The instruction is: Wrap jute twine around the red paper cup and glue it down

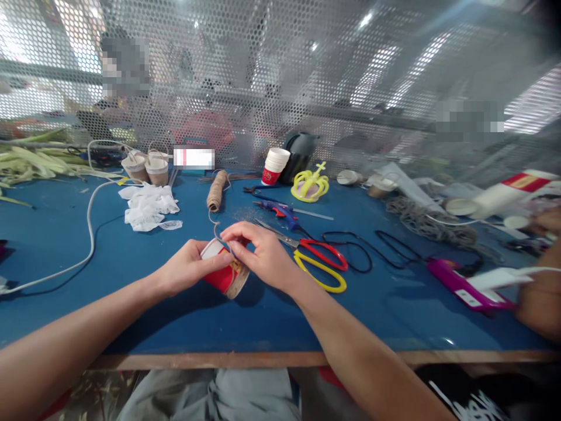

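A red and white paper cup [219, 273] lies tilted over the front of the blue table, its base end wrapped with brown twine [239, 282]. My left hand [187, 266] is closed around the cup from the left, thumb along its side. My right hand [258, 251] pinches the twine at the cup's upper right side. From there a loose strand runs up to the twine roll [217, 192] lying behind the cup. Scissors [319, 254] with one red and one yellow handle lie just right of my right hand.
A blue glue gun [280, 213], yellow crown-like piece [310, 184] and stacked paper cups [274, 166] stand behind. White gloves [149, 206] and twine-wrapped cups [146, 168] are at left. At right are a purple power strip [464, 286], grey cord [429, 219] and another person's arm [541, 286].
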A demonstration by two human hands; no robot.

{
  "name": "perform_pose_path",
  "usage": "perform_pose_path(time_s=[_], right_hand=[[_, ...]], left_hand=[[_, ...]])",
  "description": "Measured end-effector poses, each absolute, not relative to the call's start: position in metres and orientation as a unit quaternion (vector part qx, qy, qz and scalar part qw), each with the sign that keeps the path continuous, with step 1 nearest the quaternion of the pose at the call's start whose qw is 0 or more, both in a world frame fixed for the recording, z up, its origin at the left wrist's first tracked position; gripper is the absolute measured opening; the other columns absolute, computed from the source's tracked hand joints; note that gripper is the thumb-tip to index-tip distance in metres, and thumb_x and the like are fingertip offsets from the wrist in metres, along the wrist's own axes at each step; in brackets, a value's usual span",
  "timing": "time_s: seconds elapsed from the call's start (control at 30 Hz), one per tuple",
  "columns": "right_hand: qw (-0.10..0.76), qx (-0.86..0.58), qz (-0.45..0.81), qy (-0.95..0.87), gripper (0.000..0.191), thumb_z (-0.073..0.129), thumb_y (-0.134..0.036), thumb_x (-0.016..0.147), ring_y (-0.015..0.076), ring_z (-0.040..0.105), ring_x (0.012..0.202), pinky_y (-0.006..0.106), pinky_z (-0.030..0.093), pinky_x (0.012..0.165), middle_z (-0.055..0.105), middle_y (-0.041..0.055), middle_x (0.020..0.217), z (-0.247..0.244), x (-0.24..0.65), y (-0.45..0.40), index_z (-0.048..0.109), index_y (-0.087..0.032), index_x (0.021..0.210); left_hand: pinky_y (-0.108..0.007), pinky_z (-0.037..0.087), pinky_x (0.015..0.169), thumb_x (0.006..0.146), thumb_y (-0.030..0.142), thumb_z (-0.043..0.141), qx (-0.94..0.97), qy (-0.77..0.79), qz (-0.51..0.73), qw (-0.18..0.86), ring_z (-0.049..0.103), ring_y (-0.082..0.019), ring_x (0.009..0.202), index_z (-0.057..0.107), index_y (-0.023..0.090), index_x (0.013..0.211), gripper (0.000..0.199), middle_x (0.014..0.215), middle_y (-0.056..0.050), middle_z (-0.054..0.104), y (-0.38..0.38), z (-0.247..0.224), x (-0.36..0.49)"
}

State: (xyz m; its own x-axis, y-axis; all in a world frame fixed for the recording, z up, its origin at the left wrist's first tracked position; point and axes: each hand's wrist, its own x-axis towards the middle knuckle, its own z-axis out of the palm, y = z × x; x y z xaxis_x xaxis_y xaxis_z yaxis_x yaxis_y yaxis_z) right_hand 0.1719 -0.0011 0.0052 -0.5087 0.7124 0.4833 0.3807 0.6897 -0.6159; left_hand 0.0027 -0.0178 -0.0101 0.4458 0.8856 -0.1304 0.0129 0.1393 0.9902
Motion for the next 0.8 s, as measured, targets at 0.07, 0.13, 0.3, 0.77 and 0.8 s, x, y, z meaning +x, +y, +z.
perform_pose_path(time_s=[0.07, 0.13, 0.3, 0.77, 0.8], right_hand=[[0.381, -0.286, 0.215, -0.853, 0.014, 0.048, -0.008, 0.08, 0.0145, 0.057, 0.09, 0.03, 0.045, 0.082, 0.062, 0.0077, 0.093, 0.003, 0.17, -0.002, 0.059, -0.016, 0.084], [0.379, -0.271, 0.223, -0.856, 0.015, 0.05, -0.006, 0.078, 0.0144, 0.057, 0.092, 0.029, 0.045, 0.084, 0.062, 0.008, 0.094, 0.002, 0.168, -0.003, 0.06, -0.016, 0.083], [0.374, -0.294, 0.279, -0.834, 0.014, 0.055, -0.007, 0.076, 0.0134, 0.058, 0.089, 0.029, 0.046, 0.083, 0.062, 0.0048, 0.093, 0.001, 0.168, -0.001, 0.061, -0.018, 0.083], [0.435, -0.485, 0.306, -0.694, 0.018, 0.048, -0.029, 0.081, 0.0134, 0.062, 0.068, 0.026, 0.049, 0.061, 0.066, 0.0069, 0.083, 0.003, 0.186, 0.023, 0.058, -0.015, 0.087], [0.445, -0.502, 0.292, -0.682, 0.019, 0.048, -0.029, 0.081, 0.0137, 0.062, 0.068, 0.026, 0.049, 0.06, 0.066, 0.0077, 0.084, 0.007, 0.193, 0.028, 0.057, -0.014, 0.088]], left_hand=[[-0.018, 0.028, 0.048, 0.067, 0.043, 0.063, 0.575, 0.405, 0.331, 0.629, 0.034, -0.005, 0.049, 0.057, 0.011, 0.063, 0.033, 0.052, 0.005, 0.047, -0.02, -0.01, 0.005], [-0.018, 0.025, 0.045, 0.067, 0.044, 0.062, 0.587, 0.408, 0.326, 0.619, 0.03, -0.005, 0.048, 0.055, 0.012, 0.059, 0.034, 0.05, 0.006, 0.042, -0.021, -0.011, 0.006], [-0.019, 0.024, 0.045, 0.065, 0.046, 0.062, 0.59, 0.417, 0.318, 0.614, 0.03, -0.006, 0.048, 0.051, 0.013, 0.055, 0.035, 0.049, 0.006, 0.04, -0.02, -0.014, 0.006], [-0.019, 0.029, 0.047, 0.069, 0.044, 0.06, 0.553, 0.451, 0.399, 0.577, 0.039, -0.007, 0.049, 0.059, 0.011, 0.067, 0.034, 0.055, 0.002, 0.053, -0.005, -0.026, -0.001], [-0.019, 0.029, 0.047, 0.069, 0.045, 0.059, 0.559, 0.461, 0.404, 0.559, 0.039, -0.007, 0.049, 0.059, 0.011, 0.066, 0.034, 0.055, 0.001, 0.054, -0.004, -0.026, -0.001]])
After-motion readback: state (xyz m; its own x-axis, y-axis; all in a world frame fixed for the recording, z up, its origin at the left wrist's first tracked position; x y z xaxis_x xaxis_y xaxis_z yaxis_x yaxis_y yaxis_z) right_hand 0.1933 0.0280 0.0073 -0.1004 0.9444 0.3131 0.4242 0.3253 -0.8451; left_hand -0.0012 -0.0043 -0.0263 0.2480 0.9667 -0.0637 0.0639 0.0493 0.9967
